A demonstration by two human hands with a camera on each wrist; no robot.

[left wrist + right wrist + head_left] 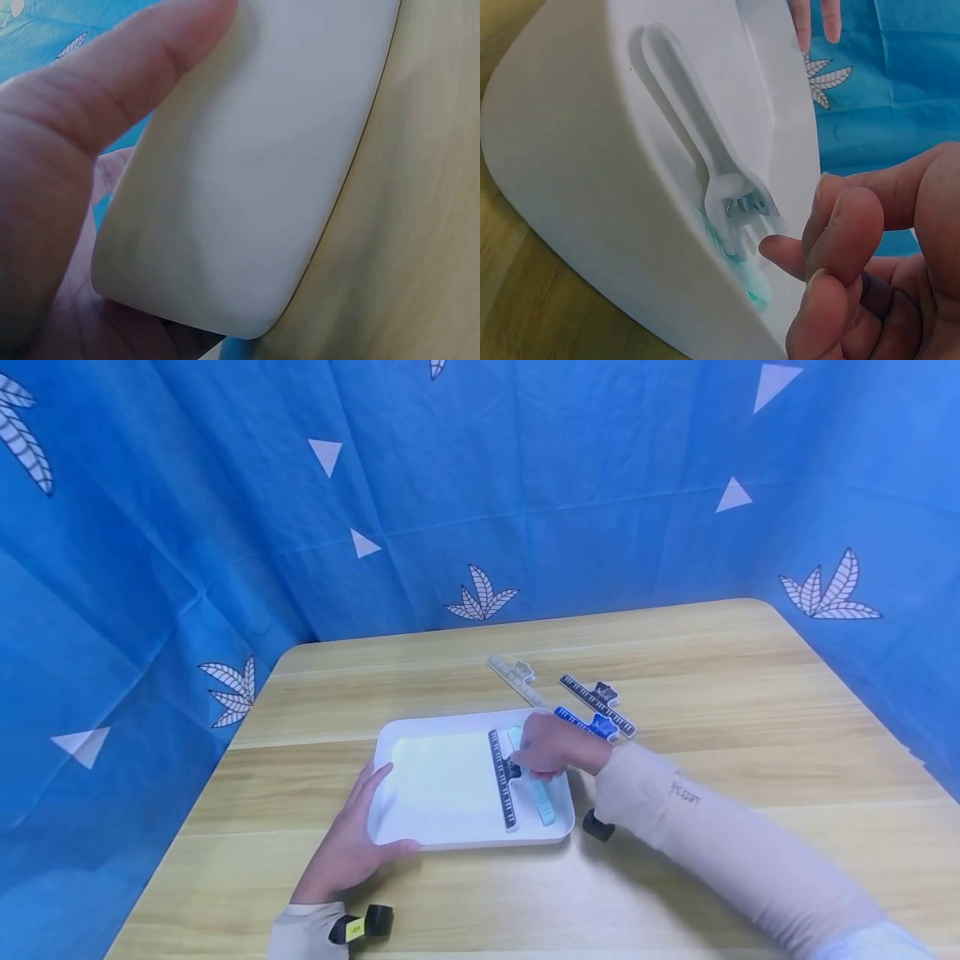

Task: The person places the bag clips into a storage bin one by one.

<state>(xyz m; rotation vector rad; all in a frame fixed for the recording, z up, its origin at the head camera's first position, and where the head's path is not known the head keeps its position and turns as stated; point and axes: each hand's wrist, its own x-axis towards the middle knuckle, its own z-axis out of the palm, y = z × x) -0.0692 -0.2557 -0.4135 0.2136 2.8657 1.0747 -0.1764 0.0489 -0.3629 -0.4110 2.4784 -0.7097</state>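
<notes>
A white tray [442, 781] lies on the table, and my left hand [351, 847] grips its near left corner. In the left wrist view the thumb of my left hand [112, 90] lies along the wall of the tray [247, 172]. My right hand [551, 745] is over the tray's right part, partly covering a light teal clip [543, 803]. Beside that is a black clip [502, 781] with a key pattern. In the right wrist view the bent fingers of my right hand [855, 262] are close to a pale clip's handle [739, 202]; no clip shows between them.
Behind the tray lie a pale clip [516, 679] and a black clip [597, 703]. A blue clip [600, 725] is just past my right hand. Blue curtain [480, 485] hangs behind the wooden table [300, 718].
</notes>
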